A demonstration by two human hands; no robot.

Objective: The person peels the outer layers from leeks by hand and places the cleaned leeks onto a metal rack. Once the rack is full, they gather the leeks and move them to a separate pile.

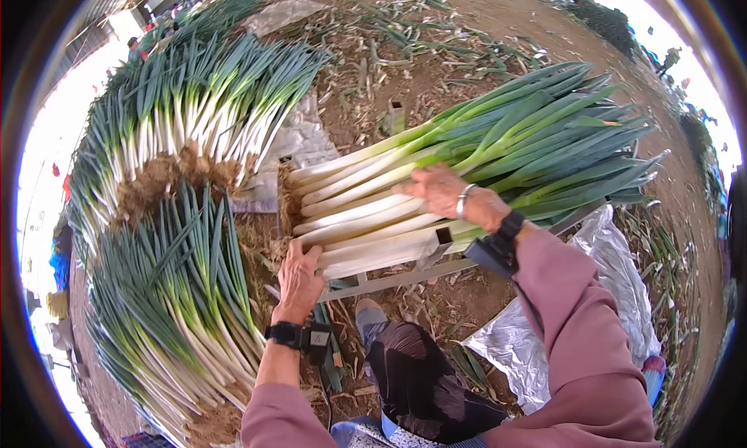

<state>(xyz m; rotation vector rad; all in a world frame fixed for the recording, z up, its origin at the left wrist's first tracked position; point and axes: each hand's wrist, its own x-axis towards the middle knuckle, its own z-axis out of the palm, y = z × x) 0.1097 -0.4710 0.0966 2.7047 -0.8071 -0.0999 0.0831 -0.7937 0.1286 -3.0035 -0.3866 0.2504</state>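
A thick bundle of long green onions [366, 215] lies across a low metal frame [420, 275], with white stems to the left and green leaves to the right. My right hand [440, 191] is over the middle of the bundle, fingers curled onto the stems where white turns to green. My left hand [299, 281] is at the near-left corner, thumb and fingers closed about the root end of the nearest stems. Its fingertips are partly hidden. Brown roots [289, 199] show at the bundle's left end.
Large heaps of green onions with soil on their roots lie at upper left [210, 98] and lower left [179, 300]. A silvery sheet [513, 347] lies on the ground at right. Loose leaves litter the soil. A square metal post [397, 115] rises behind the bundle.
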